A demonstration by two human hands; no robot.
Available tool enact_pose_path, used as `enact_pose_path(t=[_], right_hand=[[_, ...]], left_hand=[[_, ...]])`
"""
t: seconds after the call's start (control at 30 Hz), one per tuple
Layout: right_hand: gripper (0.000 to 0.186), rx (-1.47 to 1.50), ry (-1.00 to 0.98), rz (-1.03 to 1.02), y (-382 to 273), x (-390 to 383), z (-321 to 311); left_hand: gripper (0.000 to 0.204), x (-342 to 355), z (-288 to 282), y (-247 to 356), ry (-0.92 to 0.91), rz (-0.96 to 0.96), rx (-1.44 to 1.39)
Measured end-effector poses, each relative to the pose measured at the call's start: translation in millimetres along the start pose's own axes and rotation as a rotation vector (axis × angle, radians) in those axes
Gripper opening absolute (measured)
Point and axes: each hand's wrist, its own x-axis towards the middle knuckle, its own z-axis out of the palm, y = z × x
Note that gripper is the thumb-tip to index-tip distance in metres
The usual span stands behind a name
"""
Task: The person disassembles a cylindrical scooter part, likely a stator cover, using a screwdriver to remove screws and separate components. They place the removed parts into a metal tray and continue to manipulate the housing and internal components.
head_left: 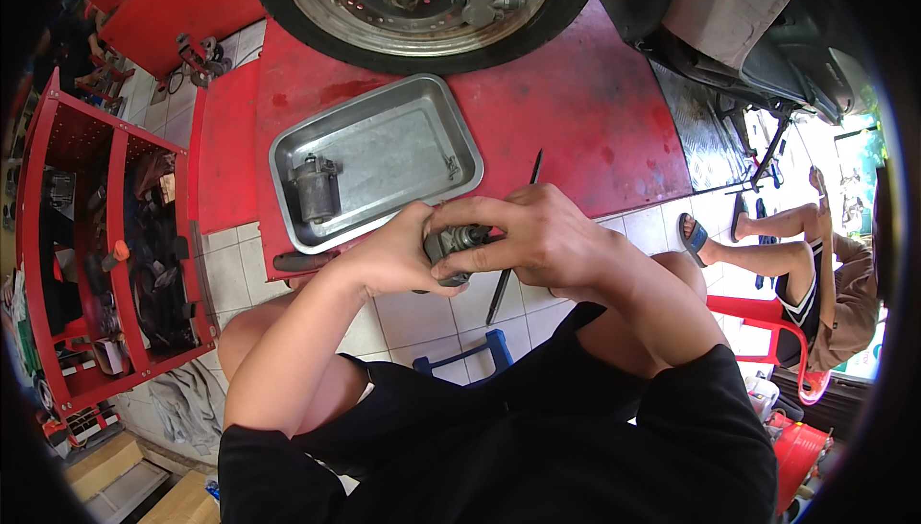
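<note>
My left hand (389, 257) is closed around a small dark grey metal part (442, 246), in front of the red platform. Over the same part bends my right hand (542, 236), thumb and fingers pinching its dark end. The hands hide much of it, so its exact kind is unclear. A long thin black rod (501, 296) passes behind my right hand; whether my fingers touch it I cannot tell. Just beyond my hands, a shallow metal tray (384, 154) holds a cylindrical metal housing (316, 190) and some small screws (451, 167).
The red platform (576, 111) carries a motorcycle wheel (432, 56) at the far side. A dark tool handle (305, 261) lies by the tray. Red shelving (120, 236) stands left. At right, another person (815, 255) sits on a red chair (758, 318). A blue stool frame (497, 349) shows below.
</note>
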Motion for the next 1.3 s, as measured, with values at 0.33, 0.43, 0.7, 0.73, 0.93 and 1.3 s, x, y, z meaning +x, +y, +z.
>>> enact_pose_path(t=[0.33,0.43,0.7,0.73,0.93,1.3], right_hand=[[0.058,0.004,-0.053,0.02,0,1,-1],[0.059,0.015,-0.061,0.028,0,1,-5],[0.062,0.047,-0.065,0.036,2,-2,-4],[0.062,0.059,-0.058,0.03,2,-1,-4],[0.062,0.061,-0.068,0.036,6,1,-4],[0.058,0.022,-0.061,0.036,2,-3,2]], left_hand=[[0.071,2,-1,-22,0.009,-0.006,0.018],[0.064,1,1,-13,-0.008,-0.001,0.011],[0.058,1,2,1,-0.031,-0.008,0.024],[0.058,1,1,-2,-0.003,0.007,0.025],[0.067,1,0,5,-0.027,-0.045,-0.048],[0.054,1,4,-4,-0.066,-0.053,-0.174]])
